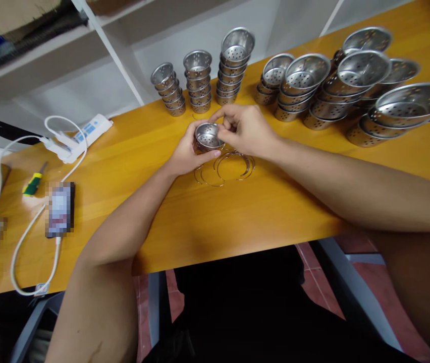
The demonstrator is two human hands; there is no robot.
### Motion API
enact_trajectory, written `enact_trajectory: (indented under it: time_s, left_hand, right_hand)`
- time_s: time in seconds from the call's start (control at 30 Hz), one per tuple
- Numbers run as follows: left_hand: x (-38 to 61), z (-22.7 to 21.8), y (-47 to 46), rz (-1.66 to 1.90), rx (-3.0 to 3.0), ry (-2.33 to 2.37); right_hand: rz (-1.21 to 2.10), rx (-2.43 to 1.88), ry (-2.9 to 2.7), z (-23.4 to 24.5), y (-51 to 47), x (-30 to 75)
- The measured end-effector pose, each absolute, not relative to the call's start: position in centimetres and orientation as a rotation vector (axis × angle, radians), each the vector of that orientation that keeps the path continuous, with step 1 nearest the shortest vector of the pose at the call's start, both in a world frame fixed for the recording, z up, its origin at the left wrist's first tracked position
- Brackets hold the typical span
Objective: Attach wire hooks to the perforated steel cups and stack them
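Note:
My left hand cups a small perforated metal strainer cup from below and the left, just above the yellow wooden table. My right hand is closed in a pinch at the cup's right rim; what the fingertips grip is too small to make out. Several thin curved wire handles lie loose on the table right beneath both hands.
Three stacks of small strainer cups stand behind the hands. Several stacks of wider strainer bowls fill the back right. At the left lie a white power strip with cables, a green-handled screwdriver and a phone.

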State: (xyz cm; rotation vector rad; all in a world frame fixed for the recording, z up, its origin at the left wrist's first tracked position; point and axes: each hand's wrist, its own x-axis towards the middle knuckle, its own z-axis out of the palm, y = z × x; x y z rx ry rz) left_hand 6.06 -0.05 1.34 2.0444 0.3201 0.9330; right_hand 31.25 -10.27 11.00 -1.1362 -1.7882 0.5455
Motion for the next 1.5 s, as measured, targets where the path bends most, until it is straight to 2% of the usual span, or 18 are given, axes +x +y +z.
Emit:
enact_trajectory:
  time_s: [0.5,0.9,1.5]
  left_hand:
    - [4.7,1.4,2.1,0.943,1.853,0.368]
    - [4.8,4.6,-0.7,0.854,1.663,0.382]
    - [5.2,2.0,0.0,0.874,2.103,0.298]
  right_hand:
    - [0.478,-1.139,-1.867,12.1,-10.1,33.0]
    - [0.455,-1.18,-1.919,13.5,-11.1,32.6]
    - [0.394,-1.338,-2.02,13.5,-10.9,32.7]
